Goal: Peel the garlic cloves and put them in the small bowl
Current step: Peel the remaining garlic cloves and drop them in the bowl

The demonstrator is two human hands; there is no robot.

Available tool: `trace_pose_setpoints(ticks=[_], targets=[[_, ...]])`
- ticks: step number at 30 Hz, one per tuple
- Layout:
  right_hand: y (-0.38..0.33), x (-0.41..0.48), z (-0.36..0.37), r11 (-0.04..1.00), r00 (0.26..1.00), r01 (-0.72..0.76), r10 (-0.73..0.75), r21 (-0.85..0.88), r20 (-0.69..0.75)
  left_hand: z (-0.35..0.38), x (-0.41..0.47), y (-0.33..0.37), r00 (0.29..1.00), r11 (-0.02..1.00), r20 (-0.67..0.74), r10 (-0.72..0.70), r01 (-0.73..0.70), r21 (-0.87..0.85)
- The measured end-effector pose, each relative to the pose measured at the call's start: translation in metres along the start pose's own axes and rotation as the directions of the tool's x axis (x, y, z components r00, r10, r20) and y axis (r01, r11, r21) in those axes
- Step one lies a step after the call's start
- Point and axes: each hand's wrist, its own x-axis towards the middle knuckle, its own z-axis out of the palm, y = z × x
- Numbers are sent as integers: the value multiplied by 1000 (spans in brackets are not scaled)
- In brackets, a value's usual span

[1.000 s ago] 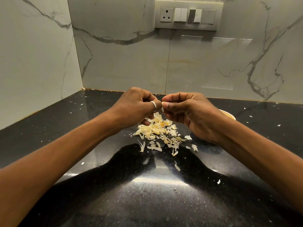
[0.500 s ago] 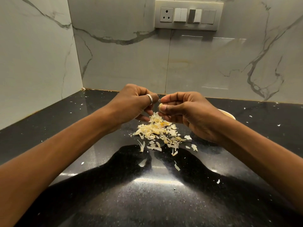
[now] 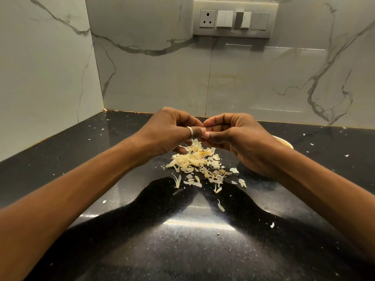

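Garlic clove: pinched right where the two sets of fingertips meet, held up in the air above the peel pile, not touching the desk. Almost totally covered by the fingers, tbh. Just a small pale bit peeking out at the meeting point, and hard to tell from a nail at this size. Can't say how much skin is left on it.

Left hand: fingers curled in, one of them wearing a silver ring and stretched across to the right, tip pressed onto the clove. Right hand: same deal, fingers clenched in a tight pinch on the clove from the other side. Tips of both hands touching, or as good as.

Below the hands: loose heap of papery pale-yellow peels, plus a few stray flakes nearer the camera and white specks dotted over the glossy black desk.

Small bowl: just behind the right wrist, only a slice of cream rim visible, contents hidden. So, clove up between the fingers, apart from the bowl and off to its left.

Behind all that: grey-veined marble wall, and a switch panel with a socket up top.
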Motion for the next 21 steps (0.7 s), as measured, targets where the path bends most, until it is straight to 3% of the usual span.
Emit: trace_pose_setpoints(ticks=[10, 21], targets=[[4, 0, -1, 988, 999, 37, -36, -151, 11, -1, -2, -1, 1000, 1000, -8, -28, 28, 0], [5, -2, 0, 985, 999, 46, -44, -165, 16, 3, 1, -7, 999, 998, -49, 22, -19, 59]])
